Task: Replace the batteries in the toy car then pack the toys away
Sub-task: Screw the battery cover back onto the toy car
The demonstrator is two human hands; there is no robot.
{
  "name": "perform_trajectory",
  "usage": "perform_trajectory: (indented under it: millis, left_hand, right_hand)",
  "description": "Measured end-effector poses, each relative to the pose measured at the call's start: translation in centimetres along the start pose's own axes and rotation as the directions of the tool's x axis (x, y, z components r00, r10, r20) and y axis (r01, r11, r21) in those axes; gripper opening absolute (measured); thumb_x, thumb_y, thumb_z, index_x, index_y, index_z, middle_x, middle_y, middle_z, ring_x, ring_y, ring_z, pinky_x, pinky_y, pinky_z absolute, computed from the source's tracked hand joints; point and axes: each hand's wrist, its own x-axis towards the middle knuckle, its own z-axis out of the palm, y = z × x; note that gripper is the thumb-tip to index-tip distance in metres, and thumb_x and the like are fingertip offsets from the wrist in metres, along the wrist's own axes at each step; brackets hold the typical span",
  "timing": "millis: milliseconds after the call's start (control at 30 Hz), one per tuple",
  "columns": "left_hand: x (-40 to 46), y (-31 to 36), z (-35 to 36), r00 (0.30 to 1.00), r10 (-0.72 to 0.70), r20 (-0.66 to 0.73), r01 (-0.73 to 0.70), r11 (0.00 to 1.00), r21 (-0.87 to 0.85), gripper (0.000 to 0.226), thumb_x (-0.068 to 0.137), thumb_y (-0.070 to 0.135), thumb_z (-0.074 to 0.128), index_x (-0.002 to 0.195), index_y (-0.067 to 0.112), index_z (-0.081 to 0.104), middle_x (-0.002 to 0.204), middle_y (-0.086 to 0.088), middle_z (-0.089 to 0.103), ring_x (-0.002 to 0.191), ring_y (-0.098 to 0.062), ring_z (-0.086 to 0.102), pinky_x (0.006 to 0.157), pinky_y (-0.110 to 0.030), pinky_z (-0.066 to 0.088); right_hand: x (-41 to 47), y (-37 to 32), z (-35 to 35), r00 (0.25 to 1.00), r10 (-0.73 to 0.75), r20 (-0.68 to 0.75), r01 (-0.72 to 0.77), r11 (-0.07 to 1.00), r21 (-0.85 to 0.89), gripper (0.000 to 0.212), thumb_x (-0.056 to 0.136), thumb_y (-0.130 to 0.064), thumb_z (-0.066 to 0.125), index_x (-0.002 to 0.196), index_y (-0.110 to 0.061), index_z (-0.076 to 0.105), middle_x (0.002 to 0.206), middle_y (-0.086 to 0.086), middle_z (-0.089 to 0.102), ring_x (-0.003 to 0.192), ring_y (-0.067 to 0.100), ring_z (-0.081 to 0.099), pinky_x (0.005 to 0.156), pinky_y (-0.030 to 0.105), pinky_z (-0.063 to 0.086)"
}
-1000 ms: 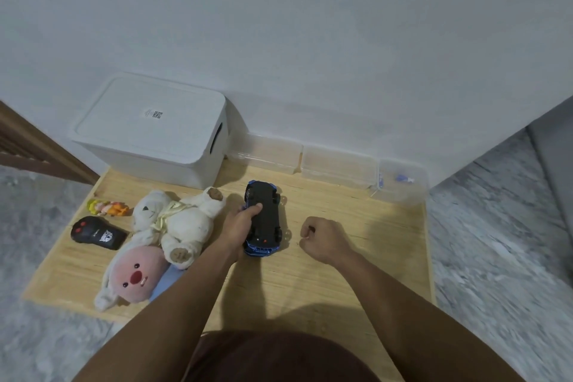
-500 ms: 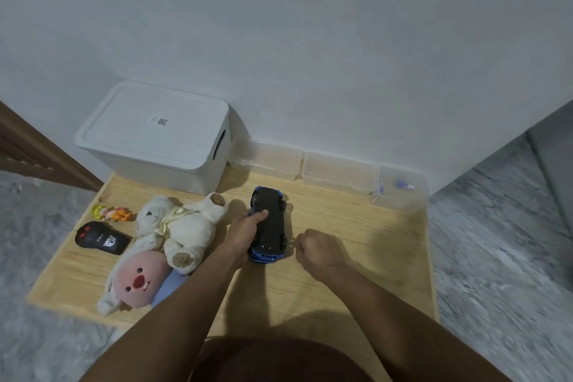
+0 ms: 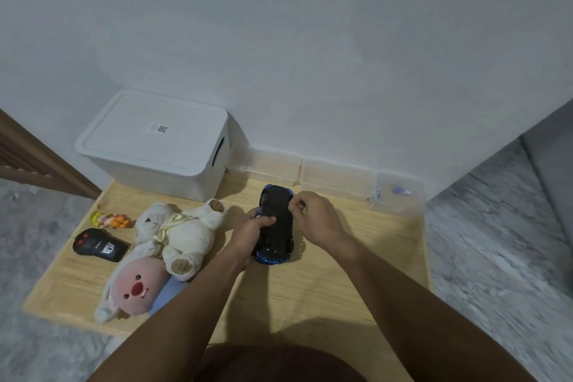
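The left hand (image 3: 252, 234) is wrapped around the left side of the toy car (image 3: 277, 226), with the thumb lying across its dark belly, so it is clamped on the car. The right hand (image 3: 313, 216) is at the car's far right side with its fingertips pinched together against the edge; I cannot tell if it holds a small thing or only pushes on the car. The car lies upside down in the middle of the wooden table (image 3: 325, 288), black belly up and blue body under it. Its long side runs from about 6 o'clock to 12 o'clock, tipped a tiny bit to the left at the far end. I cannot tell for sure which end is the front. The job looks like it is only starting: the belly looks shut and no batteries can be seen. After the batteries are changed, the packing is left to do. At 9 o'clock from the car lie the white teddy bear (image 3: 183, 231), the pink plush toy (image 3: 136, 288), the black remote control (image 3: 99, 245) and a little orange and yellow figure (image 3: 111, 220). The white storage box (image 3: 155, 146) at 10 o'clock has its lid on.
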Motion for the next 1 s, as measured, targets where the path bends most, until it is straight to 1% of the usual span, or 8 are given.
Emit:
perform_trajectory:
  millis: [67, 133, 233, 367, 500, 700, 867, 1000]
  left_hand:
    - [-0.1, 0.3, 0.5, 1.0, 0.029, 0.009, -0.029, 0.999, 0.012, 0.026, 0.087, 0.007, 0.059, 0.112, 0.012, 0.063, 0.106, -0.021, 0.07, 0.096, -0.038, 0.068, 0.084, -0.048, 0.056]
    - [-0.3, 0.7, 1.0, 0.999, 0.049, 0.003, -0.049, 0.999, -0.007, 0.023, 0.087, 0.001, 0.057, 0.107, 0.01, 0.065, 0.102, -0.022, 0.07, 0.09, -0.036, 0.068, 0.077, -0.043, 0.057]
    - [-0.5, 1.0, 1.4, 0.998, 0.063, 0.007, -0.063, 0.998, -0.023, 0.025, 0.087, -0.001, 0.057, 0.109, 0.009, 0.065, 0.099, -0.021, 0.07, 0.084, -0.033, 0.069, 0.068, -0.036, 0.057]
    - [-0.7, 1.2, 1.4, 0.998, 0.069, 0.009, -0.069, 0.997, -0.029, 0.025, 0.088, 0.001, 0.057, 0.11, 0.009, 0.064, 0.099, -0.019, 0.071, 0.081, -0.03, 0.07, 0.06, -0.032, 0.056]
    - [-0.7, 1.3, 1.5, 0.997, 0.075, 0.026, -0.074, 0.997, -0.034, 0.026, 0.089, 0.003, 0.058, 0.114, 0.008, 0.062, 0.103, -0.021, 0.07, 0.086, -0.034, 0.07, 0.065, -0.037, 0.057]
    - [-0.8, 1.4, 1.8, 0.995, 0.095, 0.02, -0.094, 0.994, -0.046, 0.027, 0.088, 0.001, 0.059, 0.113, 0.009, 0.063, 0.102, -0.02, 0.071, 0.085, -0.032, 0.07, 0.067, -0.037, 0.058]
    - [-0.7, 1.2, 1.9, 0.994, 0.109, 0.003, -0.109, 0.994, -0.033, 0.026, 0.086, -0.001, 0.06, 0.11, 0.011, 0.066, 0.107, -0.023, 0.069, 0.093, -0.037, 0.068, 0.083, -0.048, 0.057]
    - [-0.8, 1.3, 2.1, 0.993, 0.122, -0.009, -0.122, 0.992, -0.026, 0.027, 0.086, -0.003, 0.06, 0.107, 0.013, 0.067, 0.107, -0.022, 0.069, 0.093, -0.036, 0.067, 0.082, -0.046, 0.057]
  right_hand:
    - [0.2, -0.5, -0.3, 0.999, -0.046, 0.009, 0.047, 0.998, -0.041, 0.012, 0.092, -0.021, 0.055, 0.094, -0.019, 0.066, 0.096, -0.002, 0.065, 0.09, 0.019, 0.059, 0.071, 0.029, 0.043]
    - [0.4, -0.8, -0.5, 0.998, -0.065, 0.021, 0.067, 0.996, -0.067, 0.012, 0.091, -0.02, 0.054, 0.094, -0.019, 0.065, 0.096, -0.001, 0.065, 0.09, 0.02, 0.059, 0.069, 0.028, 0.039]
    - [0.4, -0.8, -0.6, 0.998, -0.064, 0.024, 0.066, 0.995, -0.078, 0.013, 0.091, -0.02, 0.053, 0.096, -0.018, 0.064, 0.099, 0.0, 0.064, 0.091, 0.021, 0.058, 0.069, 0.027, 0.037]
    - [0.3, -0.8, -0.9, 0.997, -0.075, 0.016, 0.076, 0.991, -0.11, 0.012, 0.092, -0.02, 0.051, 0.095, -0.018, 0.062, 0.099, 0.0, 0.063, 0.091, 0.021, 0.059, 0.069, 0.028, 0.041]
    - [0.3, -0.6, -1.2, 0.997, -0.073, 0.008, 0.073, 0.99, -0.12, 0.012, 0.093, -0.02, 0.05, 0.096, -0.018, 0.061, 0.099, 0.001, 0.063, 0.09, 0.021, 0.059, 0.074, 0.033, 0.046]
    - [0.3, -0.8, -1.3, 0.997, -0.079, -0.01, 0.077, 0.988, -0.136, 0.013, 0.092, -0.02, 0.05, 0.096, -0.018, 0.062, 0.099, 0.001, 0.063, 0.09, 0.022, 0.059, 0.073, 0.031, 0.045]
    - [0.5, -1.0, -1.4, 0.993, -0.12, 0.013, 0.12, 0.964, -0.239, 0.016, 0.092, -0.02, 0.05, 0.099, -0.016, 0.064, 0.1, 0.002, 0.063, 0.089, 0.027, 0.06, 0.072, 0.033, 0.047]
    - [0.6, -1.0, -1.5, 0.992, -0.122, 0.034, 0.127, 0.952, -0.279, 0.016, 0.091, -0.019, 0.049, 0.097, -0.017, 0.063, 0.101, 0.002, 0.063, 0.089, 0.029, 0.06, 0.073, 0.037, 0.049]
